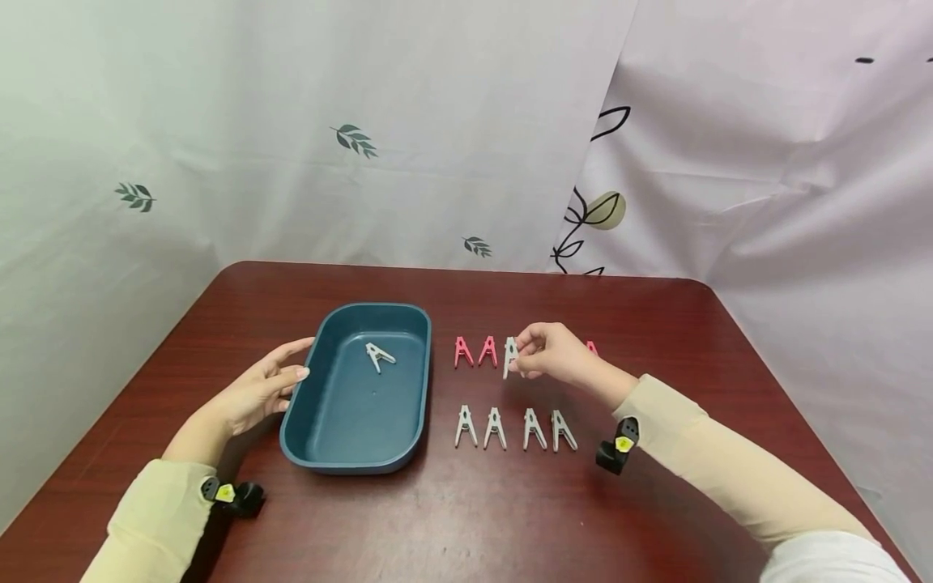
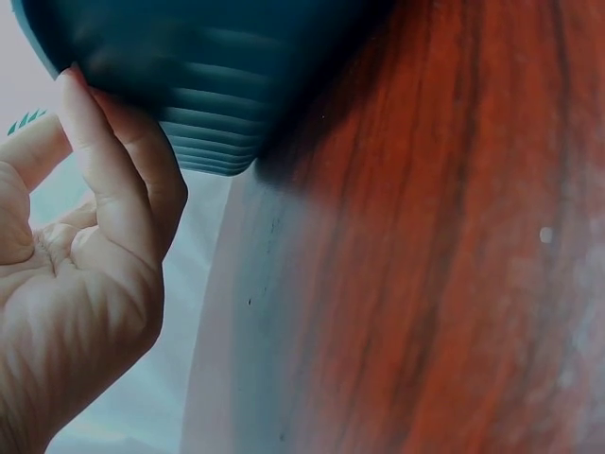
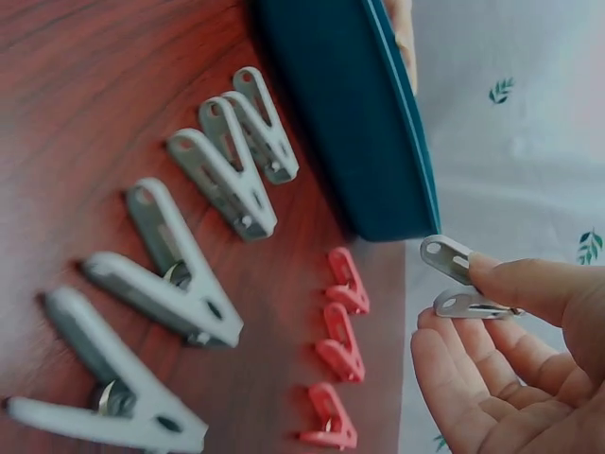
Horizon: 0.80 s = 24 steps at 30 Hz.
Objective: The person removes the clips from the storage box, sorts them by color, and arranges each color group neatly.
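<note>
My left hand [image 1: 257,394] holds the left side of a blue plastic basin [image 1: 428,380], fingertips at its rim and other fingers bent against its outer wall. Inside lies one whitish-grey clothespin [image 1: 378,355]. Over the back row of clothespins, my right hand [image 1: 557,354] pinches another grey clothespin [image 3: 446,257] between thumb and fingers. To its left stand two red clothespins, the farther one [image 1: 462,352] closest to the basin. A further red clothespin [image 1: 592,348] shows partly behind the hand. Several grey clothespins [image 1: 494,429] form the front row.
The brown wooden table [image 1: 466,526] has rounded back corners. White cloth [image 1: 466,121] with leaf prints hangs behind and along its sides. Each wrist wears a small black camera, one of them [image 1: 615,445] beside the right end of the front row.
</note>
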{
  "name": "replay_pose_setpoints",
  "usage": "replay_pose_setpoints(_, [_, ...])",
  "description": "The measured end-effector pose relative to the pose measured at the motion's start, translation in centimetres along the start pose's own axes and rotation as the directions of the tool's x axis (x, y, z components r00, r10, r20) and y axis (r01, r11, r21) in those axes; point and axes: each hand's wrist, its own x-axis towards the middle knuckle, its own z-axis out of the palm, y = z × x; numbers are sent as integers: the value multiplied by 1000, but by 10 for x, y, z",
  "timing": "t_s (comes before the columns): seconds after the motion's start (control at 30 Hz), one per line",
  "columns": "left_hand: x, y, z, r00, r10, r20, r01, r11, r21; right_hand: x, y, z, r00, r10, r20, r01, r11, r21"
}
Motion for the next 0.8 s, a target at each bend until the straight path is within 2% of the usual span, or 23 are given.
replay_pose_setpoints(0.57, [1, -3, -1, 1000, 7, 0, -7, 1000, 9, -35, 32, -16, 998, 55, 4, -55, 998, -24])
replay_pose_setpoints(0.8, [0, -3, -1, 1000, 14, 5, -14, 1000, 2, -46, 42, -22, 996, 84, 12, -84, 996, 25])
